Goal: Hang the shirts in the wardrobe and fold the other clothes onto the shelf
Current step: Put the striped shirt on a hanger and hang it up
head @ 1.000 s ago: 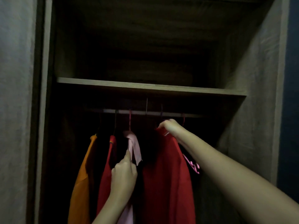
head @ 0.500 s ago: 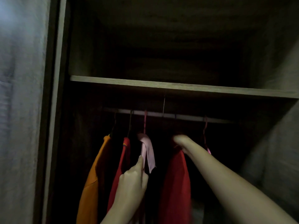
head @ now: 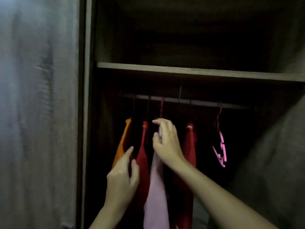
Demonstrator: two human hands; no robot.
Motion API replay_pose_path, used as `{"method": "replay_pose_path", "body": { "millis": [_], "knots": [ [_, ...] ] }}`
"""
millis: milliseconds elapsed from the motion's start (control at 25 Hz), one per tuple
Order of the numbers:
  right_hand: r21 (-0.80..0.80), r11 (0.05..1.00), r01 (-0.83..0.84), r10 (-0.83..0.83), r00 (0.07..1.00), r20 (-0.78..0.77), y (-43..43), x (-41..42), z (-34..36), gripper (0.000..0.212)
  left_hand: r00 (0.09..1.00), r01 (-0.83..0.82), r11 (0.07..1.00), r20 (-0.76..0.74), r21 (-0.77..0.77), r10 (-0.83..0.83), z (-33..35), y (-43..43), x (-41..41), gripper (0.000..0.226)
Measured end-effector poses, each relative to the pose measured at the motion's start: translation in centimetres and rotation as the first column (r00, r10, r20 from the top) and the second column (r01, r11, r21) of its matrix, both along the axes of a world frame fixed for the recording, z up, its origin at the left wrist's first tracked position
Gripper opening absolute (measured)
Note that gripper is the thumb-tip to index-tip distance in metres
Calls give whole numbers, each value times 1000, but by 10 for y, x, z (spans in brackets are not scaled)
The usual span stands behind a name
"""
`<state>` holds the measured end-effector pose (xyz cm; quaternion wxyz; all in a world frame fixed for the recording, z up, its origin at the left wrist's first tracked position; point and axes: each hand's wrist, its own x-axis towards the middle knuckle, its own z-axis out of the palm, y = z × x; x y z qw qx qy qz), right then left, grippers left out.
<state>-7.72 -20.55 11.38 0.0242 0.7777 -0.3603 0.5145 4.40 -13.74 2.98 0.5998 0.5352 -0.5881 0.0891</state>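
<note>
- While both your arms reach in from the near edge, your left hand (head: 122, 177) sits lowest and nearest, fingers relaxed and holding nothing. Its forefinger points up just beside the orange shirt (head: 123, 142); I cannot tell whether it touches.
- Your right hand (head: 166, 141) is higher and a little farther in. Its thumb and fingers are curled round the top of the pink shirt (head: 156, 195), just under the hanger hook.
- Four shirts hang side by side, left to right: the orange shirt, the left red shirt (head: 143, 156), the pink shirt and the right red shirt (head: 189, 146).
- Right of them, well apart, an empty pink hanger (head: 221, 149) dangles tilted.
- Farther in, the rail (head: 198, 102) carries every hook.
- Above the rail runs the shelf (head: 181, 71); the space over it is too dark to read.
- At far left stands the wardrobe side panel (head: 87, 113).
</note>
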Motion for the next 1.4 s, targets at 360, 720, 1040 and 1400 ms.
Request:
{"method": "replay_pose_path", "body": {
  "millis": [360,720,1040,1400],
  "knots": [
    [214,888,-408,418,909,1,125,193,-137,40,919,-389,901,19,190,393,-58,161,195,52],
    [613,609,-503,645,764,-13,258,378,-289,72,643,-678,471,144,564,752,-160,352,408,50],
    [761,548,-347,597,799,-65,327,475,-339,92,743,-429,357,99,830,662,-228,362,463,65],
    [844,227,-487,521,793,317,334,459,-355,38,678,-527,541,-59,656,732,-223,345,427,8]
  ]
}}
